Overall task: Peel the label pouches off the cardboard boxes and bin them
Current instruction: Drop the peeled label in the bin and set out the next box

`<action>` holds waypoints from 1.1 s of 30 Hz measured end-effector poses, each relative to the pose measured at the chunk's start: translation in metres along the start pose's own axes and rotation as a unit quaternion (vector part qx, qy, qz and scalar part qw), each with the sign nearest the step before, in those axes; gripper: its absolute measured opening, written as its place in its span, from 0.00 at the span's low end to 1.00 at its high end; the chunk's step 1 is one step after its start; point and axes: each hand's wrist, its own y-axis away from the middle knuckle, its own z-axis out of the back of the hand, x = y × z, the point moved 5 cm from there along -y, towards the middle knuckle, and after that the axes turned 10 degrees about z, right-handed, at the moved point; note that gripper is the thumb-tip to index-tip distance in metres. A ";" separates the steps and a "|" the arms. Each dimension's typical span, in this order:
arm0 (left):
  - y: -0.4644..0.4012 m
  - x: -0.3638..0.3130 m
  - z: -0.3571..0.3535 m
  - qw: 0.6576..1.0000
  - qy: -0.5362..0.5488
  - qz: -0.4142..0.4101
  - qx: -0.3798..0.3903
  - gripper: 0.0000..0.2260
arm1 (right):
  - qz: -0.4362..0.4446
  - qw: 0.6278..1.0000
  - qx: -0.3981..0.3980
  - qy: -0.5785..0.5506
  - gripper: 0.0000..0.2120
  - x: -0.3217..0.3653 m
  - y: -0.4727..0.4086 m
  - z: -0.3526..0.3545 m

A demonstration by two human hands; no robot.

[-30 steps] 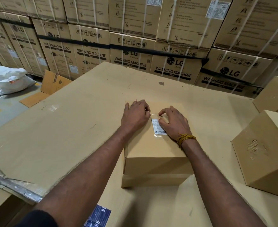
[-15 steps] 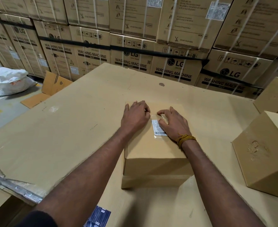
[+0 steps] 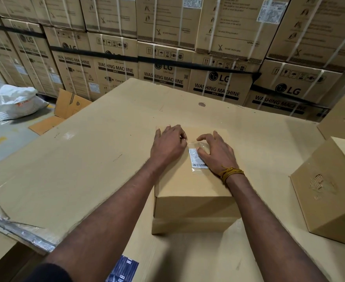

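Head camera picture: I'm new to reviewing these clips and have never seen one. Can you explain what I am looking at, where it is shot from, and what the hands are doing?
There is no machine here. A person wears a wide-angle camera on the head, so you look forward and down along both bare arms.

In front lies a big cardboard work surface. On it sits a small cardboard box. On top of the box is a clear label pouch with a printed barcode slip inside.

The left hand rests on the box top with curled fingers, beside the pouch. The right hand, with a yellow thread band at the wrist, lies over the pouch, fingers bent at its far edge; whether it has a grip I cannot tell.

More plain boxes stand to the right, and stacked washing machine cartons behind.
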 end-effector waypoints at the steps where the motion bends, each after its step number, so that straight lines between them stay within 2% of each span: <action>1: 0.000 0.000 0.000 1.000 -0.002 -0.001 -0.002 0.05 | 0.000 1.000 -0.004 -0.005 0.12 0.000 0.000 0.000; 3: 0.000 0.000 0.000 1.000 -0.007 -0.002 -0.003 0.05 | 0.001 1.000 -0.003 -0.013 0.10 0.000 0.000 0.000; 7: 0.000 0.000 0.000 1.000 -0.008 -0.004 -0.006 0.05 | 0.011 1.000 0.014 -0.014 0.15 0.002 0.000 0.001; 13: 0.001 -0.002 0.002 1.000 -0.004 -0.001 -0.002 0.05 | 0.010 1.000 0.015 -0.017 0.12 0.006 0.001 0.003; 18: 0.002 -0.003 0.003 1.000 -0.009 -0.003 0.000 0.05 | 0.020 0.999 0.034 -0.011 0.16 0.008 0.002 0.003; 22: 0.002 -0.003 0.003 1.000 -0.006 -0.006 -0.001 0.05 | 0.013 0.999 0.026 -0.017 0.13 0.008 0.002 0.003; 26: 0.002 -0.002 0.002 1.000 -0.006 -0.003 0.002 0.05 | 0.015 0.999 0.037 -0.011 0.15 0.009 0.002 0.002; 31: 0.001 -0.002 0.002 1.000 -0.005 -0.003 0.000 0.05 | 0.001 0.999 0.025 -0.019 0.12 0.006 0.002 0.002; 33: 0.001 -0.002 0.002 1.000 -0.005 0.000 0.000 0.06 | -0.001 1.000 0.024 -0.016 0.14 0.005 0.001 0.001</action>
